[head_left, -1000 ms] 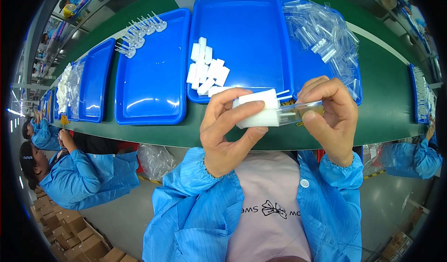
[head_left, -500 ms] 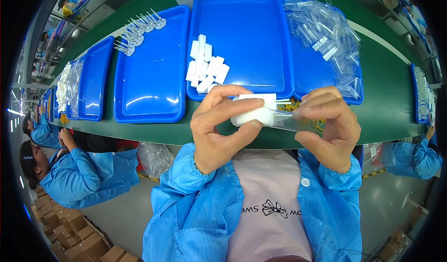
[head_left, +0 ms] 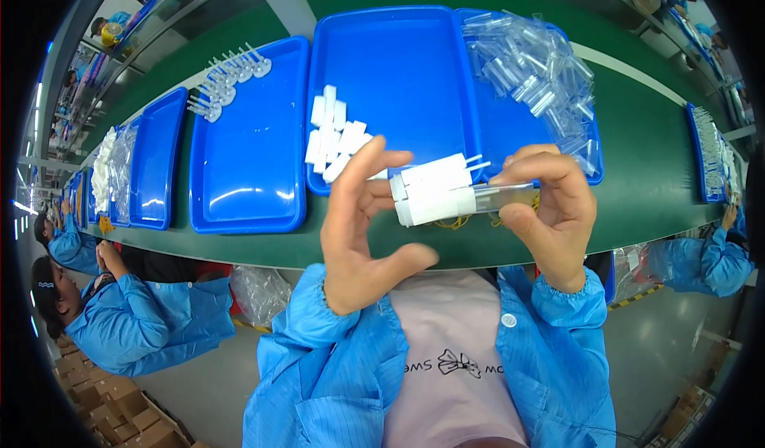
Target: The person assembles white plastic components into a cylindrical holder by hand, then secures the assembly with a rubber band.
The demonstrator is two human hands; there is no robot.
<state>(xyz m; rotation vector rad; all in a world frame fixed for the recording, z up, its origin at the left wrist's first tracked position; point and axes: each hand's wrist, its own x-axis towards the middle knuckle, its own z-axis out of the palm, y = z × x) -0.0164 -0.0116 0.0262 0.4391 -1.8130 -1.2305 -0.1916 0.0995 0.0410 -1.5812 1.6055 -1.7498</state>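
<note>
In front of my chest, my right hand (head_left: 558,201) pinches a clear plastic tube (head_left: 498,198) between thumb and fingers. A white block-shaped piece (head_left: 434,193) sits at the tube's left end, with two thin pale prongs (head_left: 478,164) sticking out to the right beside the tube. My left hand (head_left: 358,233) is open around the left end of the white piece, its thumb and fingers spread; whether a fingertip behind touches the piece is hidden. Several white blocks (head_left: 335,137) lie in the middle blue tray (head_left: 390,58) just beyond that hand.
A right-hand blue tray (head_left: 494,137) holds a heap of clear tubes (head_left: 534,82). Pale pronged parts (head_left: 227,82) line the far edge of the left blue tray (head_left: 247,169). Yellow bits (head_left: 454,222) lie on the green table (head_left: 637,153). A co-worker (head_left: 127,305) sits at the left.
My left thumb and fingers have let go of the white piece and spread apart. The right hand still grips the tube. The view has shifted slightly.
</note>
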